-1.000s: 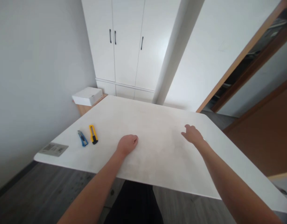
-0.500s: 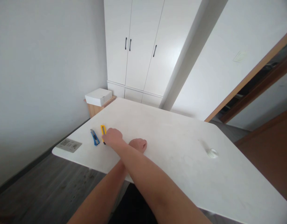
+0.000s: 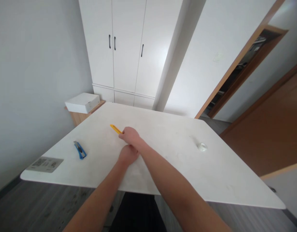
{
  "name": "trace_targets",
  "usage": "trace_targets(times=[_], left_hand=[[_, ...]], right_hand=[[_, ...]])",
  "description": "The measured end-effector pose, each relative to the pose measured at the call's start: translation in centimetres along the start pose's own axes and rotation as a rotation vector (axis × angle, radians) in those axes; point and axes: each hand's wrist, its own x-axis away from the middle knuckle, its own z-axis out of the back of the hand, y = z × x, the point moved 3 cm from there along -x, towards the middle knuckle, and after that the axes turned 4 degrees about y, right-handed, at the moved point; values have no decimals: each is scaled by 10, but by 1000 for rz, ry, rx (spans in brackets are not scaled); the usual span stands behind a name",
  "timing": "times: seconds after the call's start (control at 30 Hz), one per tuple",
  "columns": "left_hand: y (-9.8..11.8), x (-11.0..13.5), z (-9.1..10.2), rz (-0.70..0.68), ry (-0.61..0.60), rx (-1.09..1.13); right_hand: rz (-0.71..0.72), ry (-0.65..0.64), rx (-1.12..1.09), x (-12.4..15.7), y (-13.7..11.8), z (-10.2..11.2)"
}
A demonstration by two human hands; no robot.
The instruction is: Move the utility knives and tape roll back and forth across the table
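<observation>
Your right hand [image 3: 131, 136] crosses over your left wrist, grip closed around a yellow utility knife [image 3: 116, 129]; its slim yellow body sticks out of your fist toward 10 o'clock, just above the white tabletop [image 3: 162, 167] near its middle. Only the front part of the knife shows, the rest is hidden in your hand; can't tell whether the blade is out.

Your left hand [image 3: 128, 154] sits at 6 o'clock of the right, curled in a loose fist resting on the tabletop, holding nothing that shows.

A blue utility knife [image 3: 79, 150] lies flat at 9 o'clock of your hands, well apart, with a dark slider on its blue body. Further out toward 8 o'clock, near the tabletop's left corner, a grey label card [image 3: 45, 164] with printed blocks, too small to read. At 3 o'clock, well apart, a roll of clear tape [image 3: 201, 147] lies flat.

Containers: a closed white box [image 3: 82, 102] sits on a wooden stand [image 3: 78, 116] beyond the tabletop at 11 o'clock; contents hidden, its small side marking unreadable. A white wardrobe [image 3: 121, 48] with dark handles stands at 12 o'clock, doors shut.
</observation>
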Motion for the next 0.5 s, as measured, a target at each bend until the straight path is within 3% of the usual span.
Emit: trace_targets(times=[0.13, 0.27, 0.33, 0.5], left_hand=[[9, 3, 10, -16, 44, -102], [13, 3, 14, -51, 62, -175], [13, 3, 15, -62, 77, -189], [13, 4, 15, -64, 62, -185]], right_hand=[[-82, 162, 120, 53, 102, 50], [-56, 179, 167, 117, 189, 66], [-48, 174, 145, 146, 214, 62], [-89, 219, 113, 198, 246, 55]])
